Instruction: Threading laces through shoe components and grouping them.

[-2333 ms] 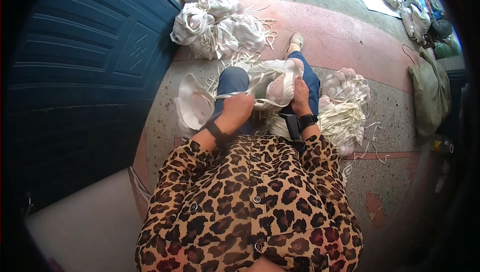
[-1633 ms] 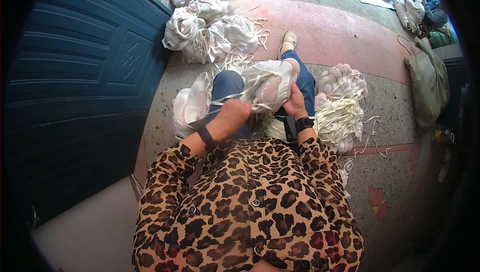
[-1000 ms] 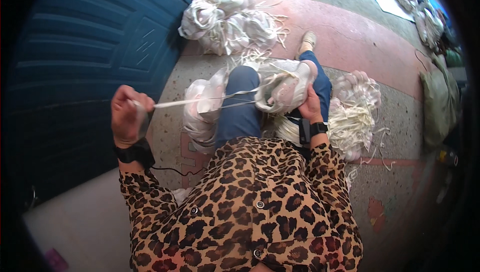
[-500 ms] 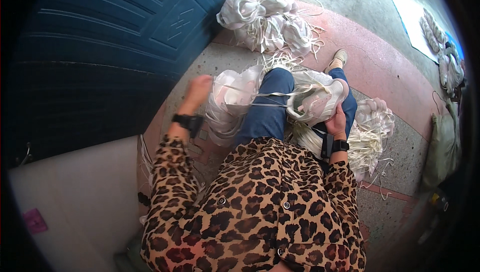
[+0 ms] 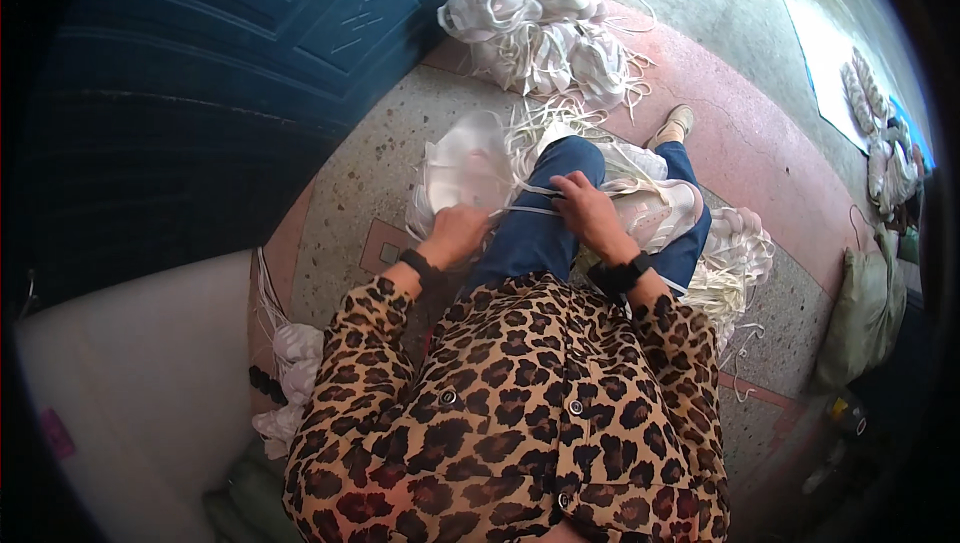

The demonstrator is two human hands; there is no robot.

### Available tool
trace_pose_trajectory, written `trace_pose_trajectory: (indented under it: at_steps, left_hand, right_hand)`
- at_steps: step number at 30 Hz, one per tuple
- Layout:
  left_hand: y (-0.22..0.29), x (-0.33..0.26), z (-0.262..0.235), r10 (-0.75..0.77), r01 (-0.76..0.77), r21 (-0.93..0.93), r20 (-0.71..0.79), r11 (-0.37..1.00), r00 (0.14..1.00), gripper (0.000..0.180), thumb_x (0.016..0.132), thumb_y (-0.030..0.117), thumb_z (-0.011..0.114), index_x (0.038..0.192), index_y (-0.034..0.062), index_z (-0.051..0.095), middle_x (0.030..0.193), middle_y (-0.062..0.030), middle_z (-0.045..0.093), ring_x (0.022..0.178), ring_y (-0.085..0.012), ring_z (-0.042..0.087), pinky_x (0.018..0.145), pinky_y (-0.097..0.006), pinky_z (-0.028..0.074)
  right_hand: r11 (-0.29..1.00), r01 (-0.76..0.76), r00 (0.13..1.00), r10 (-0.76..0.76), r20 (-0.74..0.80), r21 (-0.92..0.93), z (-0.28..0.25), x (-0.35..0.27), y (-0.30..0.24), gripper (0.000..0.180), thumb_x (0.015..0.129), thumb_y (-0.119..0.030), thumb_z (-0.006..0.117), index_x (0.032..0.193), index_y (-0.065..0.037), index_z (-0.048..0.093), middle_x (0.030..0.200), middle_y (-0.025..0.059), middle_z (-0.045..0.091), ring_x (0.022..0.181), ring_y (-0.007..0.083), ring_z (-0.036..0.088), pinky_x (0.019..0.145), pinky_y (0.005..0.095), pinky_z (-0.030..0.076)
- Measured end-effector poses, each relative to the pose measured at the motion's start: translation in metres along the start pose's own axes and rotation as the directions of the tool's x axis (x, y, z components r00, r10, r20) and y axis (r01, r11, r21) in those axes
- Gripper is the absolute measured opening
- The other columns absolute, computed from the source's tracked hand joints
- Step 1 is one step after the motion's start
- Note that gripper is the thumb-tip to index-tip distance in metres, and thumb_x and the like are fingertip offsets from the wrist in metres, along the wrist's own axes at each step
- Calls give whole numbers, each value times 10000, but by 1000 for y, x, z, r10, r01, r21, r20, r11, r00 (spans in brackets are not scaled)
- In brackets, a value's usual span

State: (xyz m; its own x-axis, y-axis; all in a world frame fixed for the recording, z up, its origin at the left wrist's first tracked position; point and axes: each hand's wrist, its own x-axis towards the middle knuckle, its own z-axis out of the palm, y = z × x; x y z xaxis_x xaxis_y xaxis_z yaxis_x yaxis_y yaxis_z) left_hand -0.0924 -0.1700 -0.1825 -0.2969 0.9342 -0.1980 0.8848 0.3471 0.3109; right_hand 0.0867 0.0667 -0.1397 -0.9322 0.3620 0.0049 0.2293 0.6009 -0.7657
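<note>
White shoelaces (image 5: 530,210) stretch across my left thigh between both hands. My left hand (image 5: 458,231) is closed on the lace ends, beside stacked pale shoe uppers (image 5: 463,178) left of the knee. My right hand (image 5: 590,213) pinches the laces just over the thigh, its fingers bent. Right of it, a white and pink shoe upper (image 5: 655,215) rests between my legs, with the laces running toward it. Part of this upper is hidden behind the right hand.
A large heap of white shoe uppers (image 5: 540,23) with loose laces lies ahead by the blue door (image 5: 230,73). More uppers (image 5: 740,243) sit beside my right leg, and others (image 5: 295,373) at the left. A greenish sack (image 5: 862,308) stands at the right.
My left hand has come down and inward from beside the door. My right hand has let go of the upper's edge and moved left onto the laces.
</note>
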Motion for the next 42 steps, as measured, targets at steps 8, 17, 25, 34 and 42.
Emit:
trace_pose_trajectory:
  at_steps: [8, 17, 25, 34, 42]
  left_hand:
    - [19, -38, 14, -25, 42, 79, -197, 996, 980, 63, 815, 133, 642, 777, 90, 616, 675, -102, 613, 655, -300, 667, 560, -424, 536]
    - [21, -35, 13, 86, -26, 291, -195, 956, 977, 56, 749, 138, 657, 757, 123, 604, 709, -78, 610, 685, -261, 645, 593, -402, 518]
    - [32, -22, -40, -33, 35, 51, -48, 998, 998, 105, 849, 185, 671, 852, 81, 655, 831, -111, 661, 817, -332, 658, 710, -465, 523]
    - [-22, 96, -90, -102, 56, -148, -329, 987, 939, 774, 791, 241, 796, 1440, 29, 431, 1411, -200, 495, 1309, -395, 451, 1085, -459, 398]
    - [-18, 128, -41, 45, -68, -103, -210, 992, 977, 677, 809, 233, 768, 1397, 52, 486, 1380, -189, 516, 1299, -384, 447, 1096, -457, 388]
  right_hand:
    - [998, -20, 993, 13, 117, 65, -13, 5, 6, 153, 932, -196, 625, 945, -45, 612, 925, 177, 590, 834, 408, 613, 740, 458, 499]
    - [612, -374, 858, 514, 9, 697, -42, -29, 64, 185, 1015, -227, 581, 1002, -55, 648, 827, -13, 636, 721, 57, 563, 624, 217, 452]
    - [668, -260, 958, 267, 102, 697, -50, -30, 11, 156, 996, -187, 621, 995, -38, 667, 865, -26, 644, 729, 42, 536, 637, 207, 433]
    - [890, -282, 908, 126, 400, 359, -72, -56, -41, 228, 917, -215, 726, 942, 11, 717, 694, 117, 657, 627, 154, 582, 612, 323, 483]
    - [997, -73, 877, 70, 475, -12, -167, -104, -42, 224, 842, -170, 752, 1020, -37, 721, 826, 171, 697, 720, 315, 682, 662, 405, 528]
